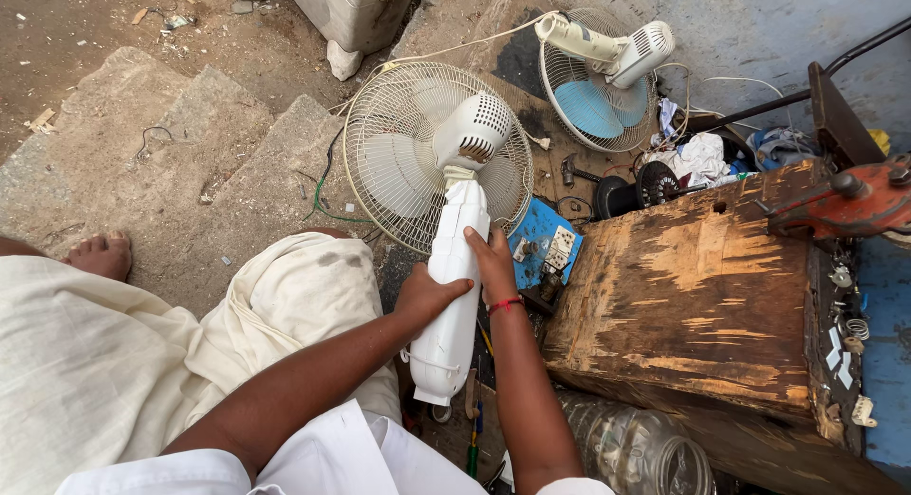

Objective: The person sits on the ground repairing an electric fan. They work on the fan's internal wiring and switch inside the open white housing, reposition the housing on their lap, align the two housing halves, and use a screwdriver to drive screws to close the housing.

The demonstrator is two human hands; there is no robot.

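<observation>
Holding the fan (446,201) by its white neck, I have both hands around the plastic column. My left hand (427,296) wraps the neck from the left with the thumb across the front; my right hand (492,262), a red band at the wrist, presses flat on the right side just above it. Both grips are closed on the neck, fingers curled, nothing else in them.

The fan lies before my knees, its cage and motor housing pointing away from me over the stone steps (190,144), its cut-off lower end toward my lap. I judge it light but top-heavy: the wire cage is springy and will bend, and the smooth plastic may slip, so the stiff neck near the motor is the sound place to hold.

A second fan (598,77) with blue blades lies farther off. To my right stands a worn wooden block (693,296); a blue board (541,239) with sockets lies between it and the fan. A screwdriver (474,438) lies under my arms, a clear jar (636,452) beside it.

My fingers behind the neck are hidden. The neck's lower end is partly covered by my arm, and the small parts along the right edge are too small to make out.
</observation>
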